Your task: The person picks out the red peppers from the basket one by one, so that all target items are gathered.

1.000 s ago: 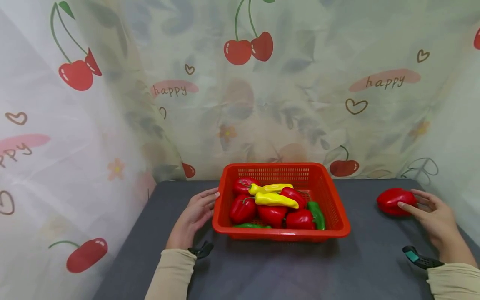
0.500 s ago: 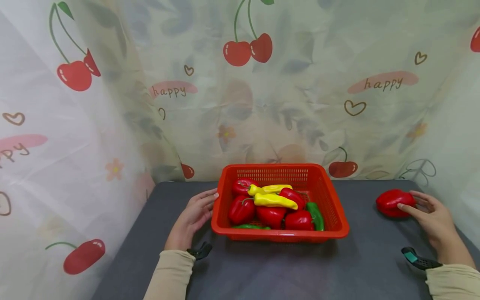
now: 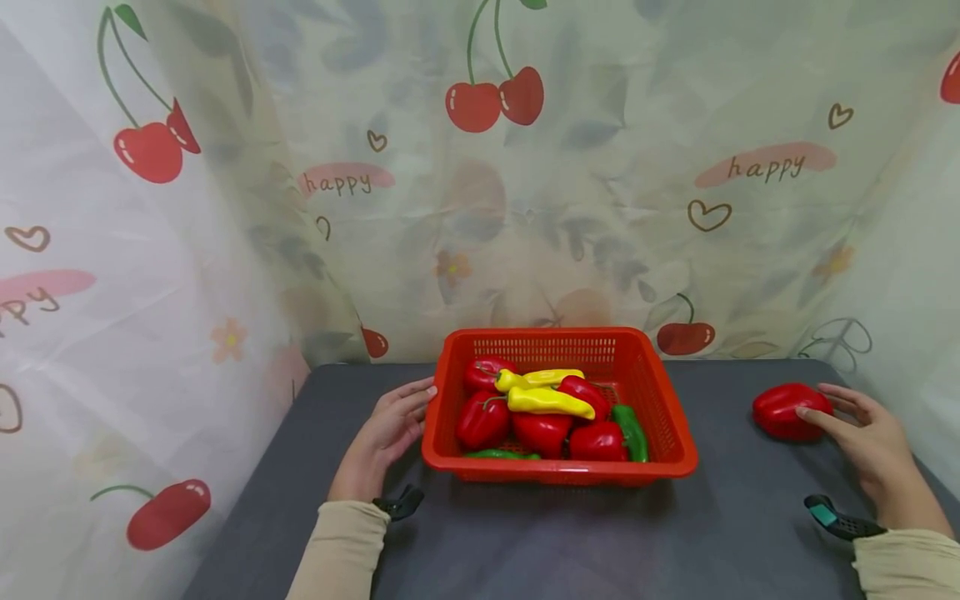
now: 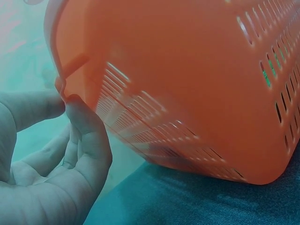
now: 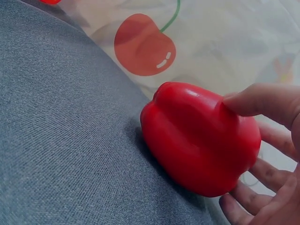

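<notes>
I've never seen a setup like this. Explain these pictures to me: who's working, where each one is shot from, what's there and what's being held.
There is no machine here: a person works with two bare hands. The wide picture comes from a camera on the head, looking forward and down. The other two come from cameras on the wrists, each watching its own hand; the left one has a greenish tint.

On the dark grey surface stands an orange-red basket. In it lie red peppers, yellow peppers and green peppers.

The left hand pinches the basket's rim. The right hand holds a loose red bell pepper, thumb on top, while it rests on the surface. Behind hangs a cherry-printed sheet.
</notes>
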A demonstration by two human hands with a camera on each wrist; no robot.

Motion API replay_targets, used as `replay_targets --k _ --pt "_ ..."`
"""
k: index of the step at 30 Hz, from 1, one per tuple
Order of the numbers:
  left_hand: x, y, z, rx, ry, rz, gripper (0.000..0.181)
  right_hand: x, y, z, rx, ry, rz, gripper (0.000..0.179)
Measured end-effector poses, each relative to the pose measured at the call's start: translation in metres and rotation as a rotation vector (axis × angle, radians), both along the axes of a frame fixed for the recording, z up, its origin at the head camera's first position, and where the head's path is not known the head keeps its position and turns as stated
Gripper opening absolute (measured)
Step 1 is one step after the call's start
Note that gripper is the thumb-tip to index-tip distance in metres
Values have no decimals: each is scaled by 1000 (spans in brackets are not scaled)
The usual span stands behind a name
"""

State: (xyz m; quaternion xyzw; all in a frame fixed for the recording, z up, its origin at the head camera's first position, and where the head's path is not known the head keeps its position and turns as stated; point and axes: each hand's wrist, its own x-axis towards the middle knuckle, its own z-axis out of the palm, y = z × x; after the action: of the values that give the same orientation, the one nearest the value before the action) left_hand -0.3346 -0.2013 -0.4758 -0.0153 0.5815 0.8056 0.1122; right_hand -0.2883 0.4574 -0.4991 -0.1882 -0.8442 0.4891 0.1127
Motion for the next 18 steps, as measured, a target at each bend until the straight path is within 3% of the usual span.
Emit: replay_targets --k 18 --pt "1 0 1 -4 5 0 53 3 1 1 -34 21 1 76"
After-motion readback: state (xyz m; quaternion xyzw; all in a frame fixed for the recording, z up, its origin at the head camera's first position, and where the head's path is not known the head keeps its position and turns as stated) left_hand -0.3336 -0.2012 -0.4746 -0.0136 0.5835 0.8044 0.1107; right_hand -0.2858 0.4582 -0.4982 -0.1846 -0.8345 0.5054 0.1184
